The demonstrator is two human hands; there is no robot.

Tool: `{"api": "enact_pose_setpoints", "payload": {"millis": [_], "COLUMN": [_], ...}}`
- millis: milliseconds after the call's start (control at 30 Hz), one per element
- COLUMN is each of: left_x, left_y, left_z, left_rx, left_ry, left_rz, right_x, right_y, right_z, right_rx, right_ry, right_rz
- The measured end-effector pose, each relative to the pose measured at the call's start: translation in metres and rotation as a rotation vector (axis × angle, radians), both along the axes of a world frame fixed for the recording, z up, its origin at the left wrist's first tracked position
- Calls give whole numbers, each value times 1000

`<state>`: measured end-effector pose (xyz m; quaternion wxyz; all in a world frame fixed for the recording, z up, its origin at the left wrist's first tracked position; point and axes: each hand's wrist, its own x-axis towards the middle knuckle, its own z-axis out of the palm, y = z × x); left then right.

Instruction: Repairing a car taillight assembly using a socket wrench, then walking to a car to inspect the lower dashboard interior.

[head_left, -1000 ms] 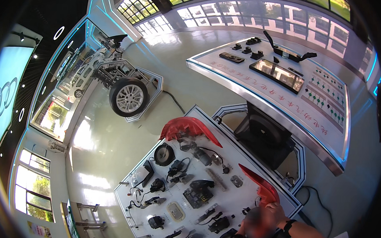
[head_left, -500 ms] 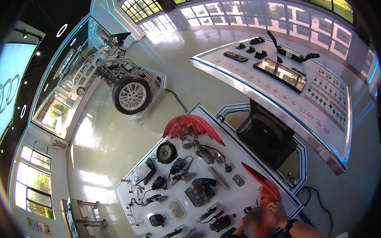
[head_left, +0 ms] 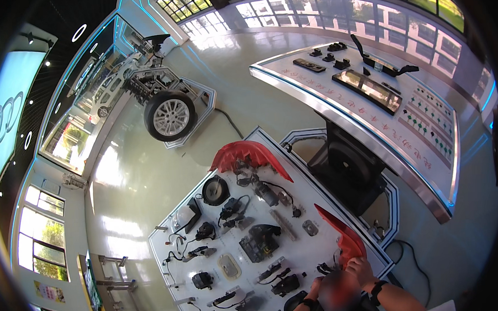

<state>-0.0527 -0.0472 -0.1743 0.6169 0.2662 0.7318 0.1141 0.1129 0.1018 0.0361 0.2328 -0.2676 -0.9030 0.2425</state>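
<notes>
At the lower edge of the head view, my right hand (head_left: 362,272) is at the lower end of a red tail lamp (head_left: 341,232) on the white display board (head_left: 177,222). Its fingers are curled in, and what they hold, if anything, is hidden. My left hand (head_left: 315,289) is just left of it, its fingers mostly covered by a round blurred reddish patch (head_left: 339,293). Dark wiring (head_left: 325,268) shows on the board beside the hands. Both wrists wear dark bands.
The board carries a second red lamp (head_left: 249,154), a round speaker (head_left: 215,190), a black module (head_left: 258,244) and several wired parts. Beyond it, a slanted white panel (head_left: 313,91) stands at right. A wheel (head_left: 170,115) on a chassis frame stands at far left. Cables (head_left: 417,259) cross the floor.
The view has shifted slightly, so the board and its parts sit a little higher and further left. Both hands stay by the lamp's lower end.
</notes>
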Motion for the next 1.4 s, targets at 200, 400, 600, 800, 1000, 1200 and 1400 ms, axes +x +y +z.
{"api": "enact_pose_setpoints", "payload": {"millis": [200,400,600,800,1000,1200,1400], "left_x": [5,-26,-14,43,123,183,241], "left_y": [16,-13,-105,-187,-248,-274,-302], "left_z": [16,68,135,193,206,186,173], "left_rx": [103,140,45,16,-78,-74,-130], "left_ry": [447,464,173,273,210,48,-85], "left_rz": [139,36,238,158,452,413,522], "right_x": [-3,-6,5,14,162,476,711], "right_y": [5,8,2,0,-5,-54,-203], "right_z": [-6,3,-1,28,10,-41,23], "right_rx": [26,23,16,-140,-785,-440,-932], "right_ry": [30,39,85,277,-89,-913,-547], "right_rz": [-22,-8,-34,-102,-348,-325,-1196]}}
